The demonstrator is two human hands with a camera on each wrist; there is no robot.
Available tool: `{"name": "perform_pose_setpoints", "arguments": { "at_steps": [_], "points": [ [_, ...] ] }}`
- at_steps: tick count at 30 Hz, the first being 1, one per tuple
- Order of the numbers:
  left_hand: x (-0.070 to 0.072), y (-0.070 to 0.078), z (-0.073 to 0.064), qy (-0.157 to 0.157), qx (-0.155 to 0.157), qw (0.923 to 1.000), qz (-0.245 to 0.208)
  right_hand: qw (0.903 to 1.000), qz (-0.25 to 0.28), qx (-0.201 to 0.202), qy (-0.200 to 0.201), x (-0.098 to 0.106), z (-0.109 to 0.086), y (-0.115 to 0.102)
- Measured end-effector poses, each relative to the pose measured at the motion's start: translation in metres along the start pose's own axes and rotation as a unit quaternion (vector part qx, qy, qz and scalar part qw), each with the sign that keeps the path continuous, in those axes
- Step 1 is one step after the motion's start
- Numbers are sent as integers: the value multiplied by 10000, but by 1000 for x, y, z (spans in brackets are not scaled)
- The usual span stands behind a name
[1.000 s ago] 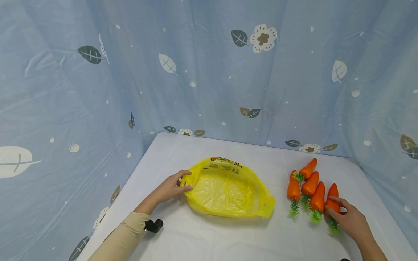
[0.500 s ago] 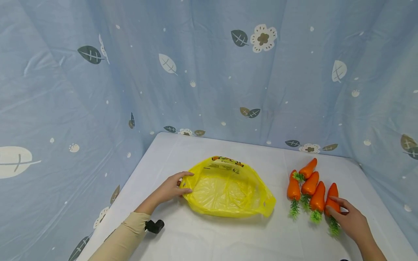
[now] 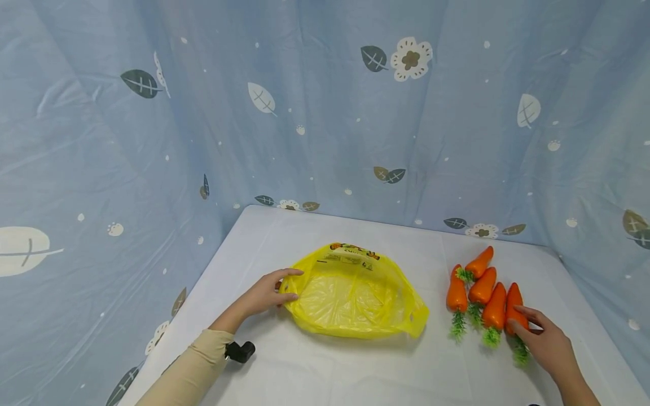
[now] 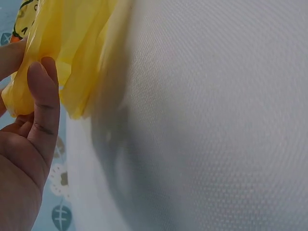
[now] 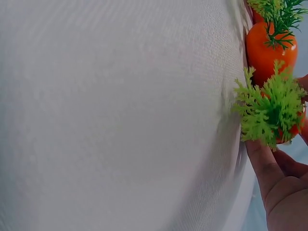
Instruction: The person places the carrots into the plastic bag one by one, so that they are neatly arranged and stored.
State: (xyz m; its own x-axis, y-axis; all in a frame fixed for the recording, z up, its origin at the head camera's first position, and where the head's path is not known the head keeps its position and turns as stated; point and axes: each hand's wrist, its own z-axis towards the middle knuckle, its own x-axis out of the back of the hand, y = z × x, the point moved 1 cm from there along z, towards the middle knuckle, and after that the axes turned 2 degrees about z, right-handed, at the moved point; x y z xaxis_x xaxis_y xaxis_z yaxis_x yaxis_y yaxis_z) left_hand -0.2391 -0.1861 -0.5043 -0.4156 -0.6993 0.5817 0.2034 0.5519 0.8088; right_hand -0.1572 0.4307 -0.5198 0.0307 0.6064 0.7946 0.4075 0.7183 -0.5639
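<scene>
A yellow plastic bag [image 3: 350,299] lies spread on the table with its mouth held wide. My left hand [image 3: 266,291] pinches the bag's left end; in the left wrist view the thumb [image 4: 44,96] presses the thin film against the fingers. At the right, my right hand [image 3: 545,341] grips the rightmost carrot [image 3: 514,307], thumb on one side and fingers on the other. Its green leafy top [image 5: 272,108] shows beside the palm in the right wrist view. Several more orange carrots [image 3: 493,307] lie close together just left of it, their tops mostly toward me.
A white cloth covers the table [image 3: 355,372]. Behind and to the left hangs a blue curtain [image 3: 325,113] printed with leaves and flowers. A small black device [image 3: 240,352] shows beside the left sleeve [image 3: 190,366].
The bag's mouth has spread slightly, its printed back edge showing more. The rightmost carrot has turned a little in my right hand, its tip shifting left.
</scene>
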Motion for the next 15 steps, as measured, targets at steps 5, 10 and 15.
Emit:
{"name": "perform_pose_setpoints", "arguments": {
  "at_steps": [5, 10, 15],
  "points": [
    [0, 1, 0, -29, 15, 10000, -51, 9998, 162, -88, 54, 0, -1, 0],
    [1, 1, 0, -39, 52, 9998, -174, 9991, 348, -199, 133, -1, -1, -1],
    [1, 1, 0, -76, -9, 9996, -276, 9987, 377, -199, 263, -2, -2, -3]
  ]
}}
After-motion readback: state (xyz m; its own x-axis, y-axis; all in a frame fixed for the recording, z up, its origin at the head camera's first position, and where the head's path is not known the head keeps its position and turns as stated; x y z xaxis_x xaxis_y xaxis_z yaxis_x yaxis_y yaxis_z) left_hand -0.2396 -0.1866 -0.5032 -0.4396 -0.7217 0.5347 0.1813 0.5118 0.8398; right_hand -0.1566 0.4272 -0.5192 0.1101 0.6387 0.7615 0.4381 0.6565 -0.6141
